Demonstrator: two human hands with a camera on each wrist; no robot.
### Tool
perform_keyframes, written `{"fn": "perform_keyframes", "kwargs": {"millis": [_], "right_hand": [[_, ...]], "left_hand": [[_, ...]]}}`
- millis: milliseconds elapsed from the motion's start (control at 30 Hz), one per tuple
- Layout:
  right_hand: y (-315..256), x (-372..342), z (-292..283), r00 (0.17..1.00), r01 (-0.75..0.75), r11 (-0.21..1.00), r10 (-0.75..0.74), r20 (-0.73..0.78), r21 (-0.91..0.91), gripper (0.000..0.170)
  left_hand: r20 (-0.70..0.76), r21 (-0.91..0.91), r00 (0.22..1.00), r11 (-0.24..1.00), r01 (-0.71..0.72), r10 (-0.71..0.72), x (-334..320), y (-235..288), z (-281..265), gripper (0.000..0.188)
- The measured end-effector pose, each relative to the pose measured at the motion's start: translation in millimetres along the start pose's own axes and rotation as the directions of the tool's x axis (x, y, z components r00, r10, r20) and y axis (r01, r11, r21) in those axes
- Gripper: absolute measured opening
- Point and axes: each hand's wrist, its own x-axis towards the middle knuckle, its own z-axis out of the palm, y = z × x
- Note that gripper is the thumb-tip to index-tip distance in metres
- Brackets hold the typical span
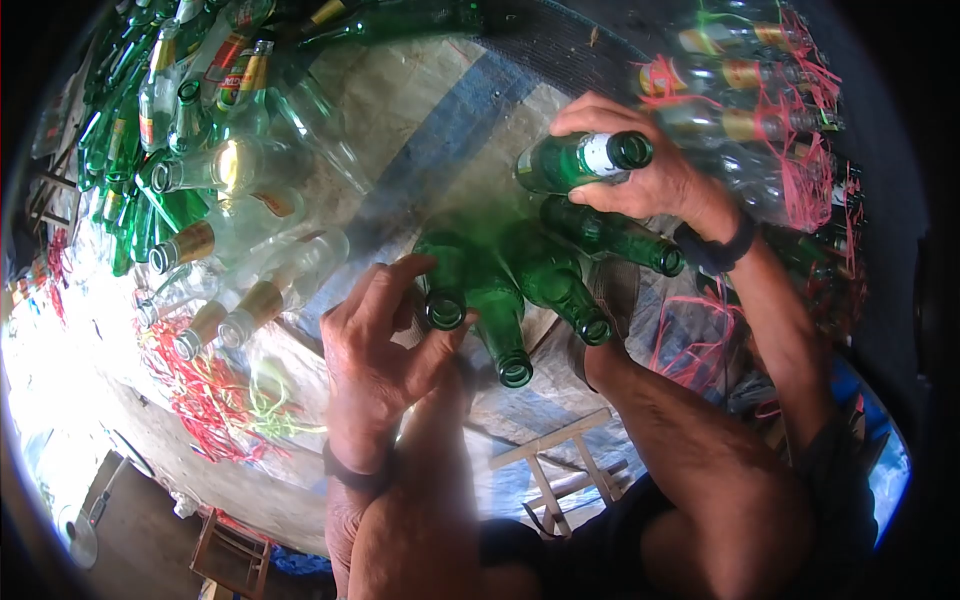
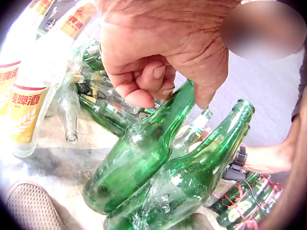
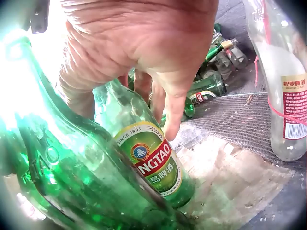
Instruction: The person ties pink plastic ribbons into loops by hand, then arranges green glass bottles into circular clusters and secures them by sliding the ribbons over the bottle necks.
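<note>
My left hand (image 1: 375,345) pinches the neck of a green glass beer bottle (image 2: 132,160) between thumb and fingers; its mouth faces up toward the head camera. My right hand (image 1: 655,170) holds another green beer bottle (image 3: 151,158) around its neck, with the thumb on the near side. That bottle has a green and red label and a white neck band. Between my hands stand several more green bottles, among them one with its mouth toward me (image 1: 510,345), a leaning one (image 1: 560,290) and one under my right hand (image 1: 615,232). Their lower ends are blurred together.
Clear bottles with gold labels (image 1: 265,290) lie at the left, before a heap of green bottles (image 1: 120,150). Bundles of bottles tied with pink string (image 1: 800,180) lie at the right. Red string (image 1: 205,390) is piled at lower left. My legs (image 1: 690,430) flank the green bottles.
</note>
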Motion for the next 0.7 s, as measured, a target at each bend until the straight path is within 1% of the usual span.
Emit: {"fn": "perform_keyframes", "kwargs": {"millis": [100, 200, 267, 300, 333, 433, 500, 567, 700], "right_hand": [[-3.9, -0.5, -0.8, 0.999, -0.009, 1.000, 0.009, 0.032, -0.009, 0.055], [-3.6, 0.9, -0.9, 0.999, -0.026, 1.000, 0.025, 0.040, 0.010, 0.054], [-3.2, 2.8, -4.2, 0.995, -0.037, 0.998, 0.032, 0.091, 0.057, 0.055], [-3.1, 2.8, -4.9, 0.995, -0.034, 0.998, 0.029, 0.090, 0.055, 0.055], [-3.2, 3.2, -5.8, 0.994, -0.042, 0.997, 0.034, 0.108, 0.072, 0.055], [-4.7, 5.1, -11.0, 0.985, -0.072, 0.992, 0.055, 0.164, 0.100, 0.060], [-6.9, 5.6, -12.5, 0.984, -0.069, 0.993, 0.051, 0.172, 0.097, 0.062], [-11.7, 6.3, -13.7, 0.969, -0.150, 0.985, 0.130, 0.211, 0.084, 0.065], [-10.6, 6.4, -14.9, 0.967, -0.144, 0.989, 0.131, 0.221, 0.045, 0.071]], "left_hand": [[-0.005, -0.006, 1.000, 1.000, -0.011, 0.011, 0.2, -1.0, 0.5, 0.044], [-0.008, -0.015, 1.000, 1.000, -0.004, 0.004, 0.2, -1.2, 1.0, 0.044], [-0.006, 0.000, 1.000, 1.000, -0.012, 0.012, 0.2, -0.5, 1.0, 0.044], [-0.006, 0.016, 1.000, 1.000, -0.022, 0.022, 0.8, -0.1, 0.7, 0.044], [-0.013, 0.019, 1.000, 0.999, -0.028, 0.028, 0.6, -2.1, 1.1, 0.044], [-0.021, 0.014, 1.000, 1.000, -0.016, 0.016, -1.1, -5.4, 1.9, 0.052], [-0.020, 0.022, 1.000, 0.999, -0.023, 0.024, -0.8, -6.7, 1.2, 0.052], [-0.008, 0.031, 1.000, 0.999, -0.023, 0.024, -1.3, -6.7, 0.1, 0.052], [-0.010, -0.006, 1.000, 1.000, -0.006, 0.006, -1.2, -10.3, 1.1, 0.053]]}}
